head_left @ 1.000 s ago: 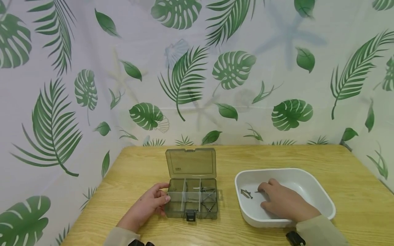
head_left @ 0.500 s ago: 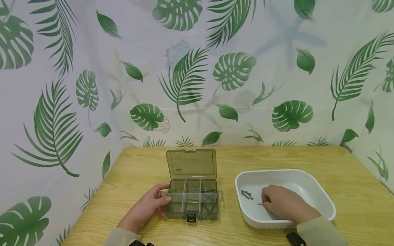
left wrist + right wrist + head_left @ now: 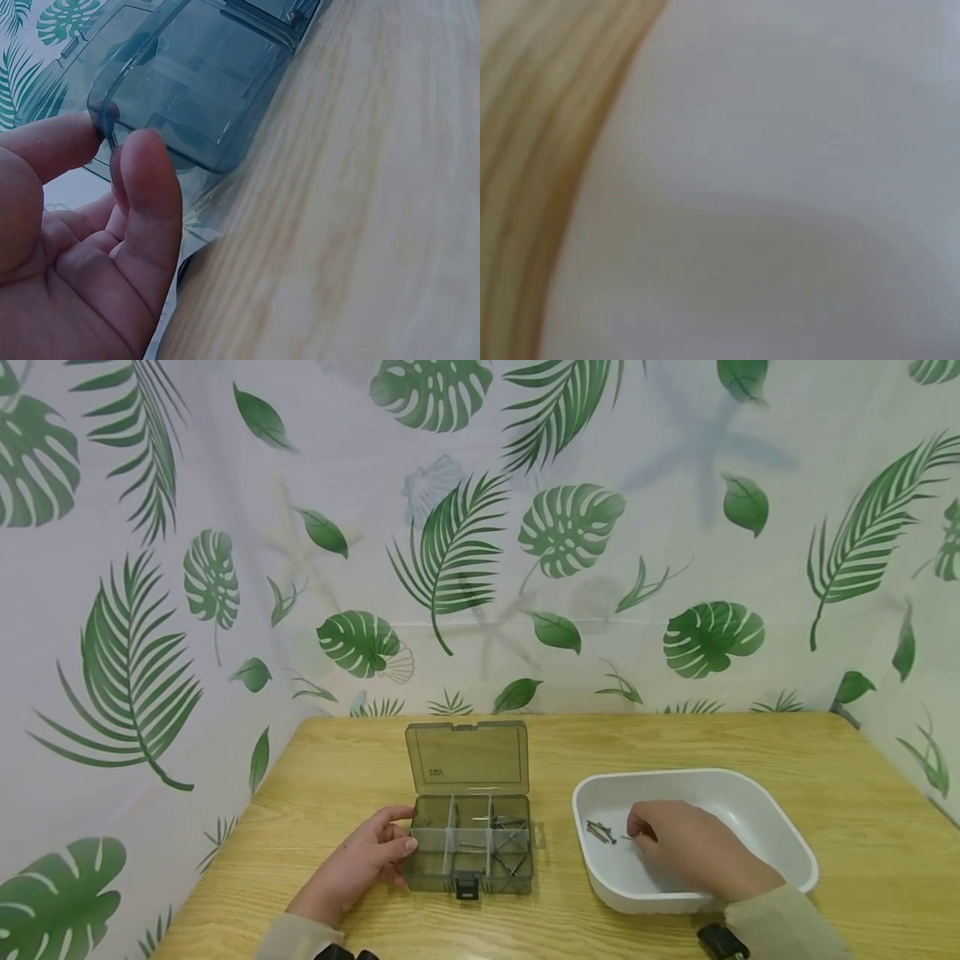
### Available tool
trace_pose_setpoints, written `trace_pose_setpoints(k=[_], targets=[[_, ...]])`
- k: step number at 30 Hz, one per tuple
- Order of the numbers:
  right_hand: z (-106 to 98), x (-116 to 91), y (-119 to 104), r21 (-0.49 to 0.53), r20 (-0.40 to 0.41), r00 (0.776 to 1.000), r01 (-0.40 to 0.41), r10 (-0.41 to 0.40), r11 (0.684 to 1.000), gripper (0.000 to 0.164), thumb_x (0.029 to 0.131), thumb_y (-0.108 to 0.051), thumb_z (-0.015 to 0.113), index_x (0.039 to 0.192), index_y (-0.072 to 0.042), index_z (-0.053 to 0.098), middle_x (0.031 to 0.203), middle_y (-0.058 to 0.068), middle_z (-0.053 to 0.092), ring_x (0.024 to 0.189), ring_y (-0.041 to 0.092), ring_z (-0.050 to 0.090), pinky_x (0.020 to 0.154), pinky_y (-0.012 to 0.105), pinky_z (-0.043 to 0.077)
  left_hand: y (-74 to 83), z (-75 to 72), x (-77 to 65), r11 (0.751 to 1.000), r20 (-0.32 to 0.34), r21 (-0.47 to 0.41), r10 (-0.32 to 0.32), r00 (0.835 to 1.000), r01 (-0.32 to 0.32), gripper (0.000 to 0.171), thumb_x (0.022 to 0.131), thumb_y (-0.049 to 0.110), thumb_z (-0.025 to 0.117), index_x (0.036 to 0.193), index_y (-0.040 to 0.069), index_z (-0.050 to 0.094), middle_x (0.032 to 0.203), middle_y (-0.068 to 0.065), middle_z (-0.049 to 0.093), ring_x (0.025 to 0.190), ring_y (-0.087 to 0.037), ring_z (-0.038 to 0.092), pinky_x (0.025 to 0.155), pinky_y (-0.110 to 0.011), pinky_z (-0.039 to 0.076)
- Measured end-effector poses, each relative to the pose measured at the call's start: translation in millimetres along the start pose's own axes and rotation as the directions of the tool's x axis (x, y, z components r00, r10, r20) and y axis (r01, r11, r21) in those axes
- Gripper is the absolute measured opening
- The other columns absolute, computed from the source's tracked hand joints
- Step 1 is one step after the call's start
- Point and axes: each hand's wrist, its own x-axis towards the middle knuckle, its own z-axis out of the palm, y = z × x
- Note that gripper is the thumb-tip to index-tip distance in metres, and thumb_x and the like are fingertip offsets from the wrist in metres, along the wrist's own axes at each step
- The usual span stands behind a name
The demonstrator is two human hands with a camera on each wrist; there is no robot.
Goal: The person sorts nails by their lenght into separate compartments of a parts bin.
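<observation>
My left hand (image 3: 367, 857) grips the left side of a smoky see-through compartment box (image 3: 468, 885). In the left wrist view, the thumb (image 3: 150, 176) lies against the box's corner, with a finger behind its wall. The box's lid (image 3: 468, 758) stands raised at the back. Several dark screws (image 3: 510, 839) lie in the right-hand compartments, and a few thin ones show in the middle. Inside a white tub (image 3: 783, 852), my right hand (image 3: 686, 843) pinches the end of a small thin screw (image 3: 627, 837), mostly hidden by the fingers.
Several loose brass-coloured screws (image 3: 600, 832) lie at the tub's left end, just left of my right fingertips. Box and tub stand apart on a wooden table (image 3: 555, 935). A leaf-patterned cloth (image 3: 480, 568) hangs behind. The right wrist view is blurred, showing tub and table.
My right fingers have closed on the thin screw in the tub, drawn it right and towards me, then moved back left towards the loose screws. The left hand and box stay put.
</observation>
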Motion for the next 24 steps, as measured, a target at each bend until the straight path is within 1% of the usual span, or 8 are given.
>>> trace_pose_setpoints(k=[3, 7, 11, 20, 24], targets=[[-3.7, -1.1, -4.1, -0.002, -0.043, 0.998, 0.042, -0.042, 0.999, 0.006, 0.093, -0.015, 0.071, 0.095, -0.02, 0.072, 0.086, -0.012, 0.062, 0.076, 0.009, 0.052, 0.073, 0.036, 0.049, -0.3, 0.4, 0.4, 1.0, -0.003, 0.004, -0.001, 1.0, 0.001, 0.061, 0.105, 0.019, 0.059, 0.155, 0.0, 0.03, 0.101, -0.011, 0.055, 0.072, -0.018, 0.052, 0.064, -0.035, 0.057], [-8.3, -4.0, -13.0, -0.005, -0.105, 0.99, 0.096, -0.096, 0.995, 0.008, 0.092, -0.014, 0.07, 0.096, -0.021, 0.072, 0.084, -0.015, 0.058, 0.076, 0.006, 0.051, 0.071, 0.034, 0.049, 0.1, 1.6, 0.5, 1.0, -0.01, 0.009, -0.001, 1.0, 0.001, 0.06, 0.104, 0.018, 0.06, 0.154, 0.0, 0.031, 0.1, -0.011, 0.055, 0.07, -0.017, 0.052, 0.063, -0.033, 0.055], [-10.6, -4.2, -24.0, -0.007, -0.148, 0.978, 0.144, -0.143, 0.99, 0.01, 0.093, -0.013, 0.069, 0.096, -0.022, 0.071, 0.082, -0.017, 0.055, 0.074, 0.003, 0.049, 0.068, 0.032, 0.048, 0.5, 2.5, -0.7, 1.0, -0.008, -0.001, 0.004, 1.0, -0.004, 0.059, 0.105, 0.015, 0.058, 0.154, -0.001, 0.03, 0.098, -0.01, 0.053, 0.069, -0.017, 0.049, 0.062, -0.031, 0.053], [-9.2, 3.5, -54.9, -0.017, -0.189, 0.949, 0.256, -0.254, 0.967, 0.011, 0.095, -0.013, 0.067, 0.097, -0.023, 0.071, 0.085, -0.02, 0.057, 0.074, -0.001, 0.05, 0.066, 0.029, 0.05, 2.5, 3.3, -1.4, 1.0, -0.006, -0.006, 0.024, 1.0, -0.024, 0.06, 0.104, 0.014, 0.059, 0.154, -0.001, 0.03, 0.096, -0.009, 0.053, 0.069, -0.017, 0.05, 0.06, -0.031, 0.053], [-8.0, 7.6, -70.1, -0.024, -0.2, 0.934, 0.296, -0.295, 0.955, 0.014, 0.094, -0.01, 0.066, 0.096, -0.022, 0.071, 0.085, -0.018, 0.058, 0.074, 0.0, 0.05, 0.065, 0.028, 0.049, 4.1, 3.2, -2.0, 1.0, -0.005, -0.012, 0.024, 1.0, -0.024, 0.058, 0.104, 0.012, 0.058, 0.154, -0.001, 0.03, 0.097, -0.009, 0.053, 0.07, -0.017, 0.05, 0.06, -0.031, 0.053]])
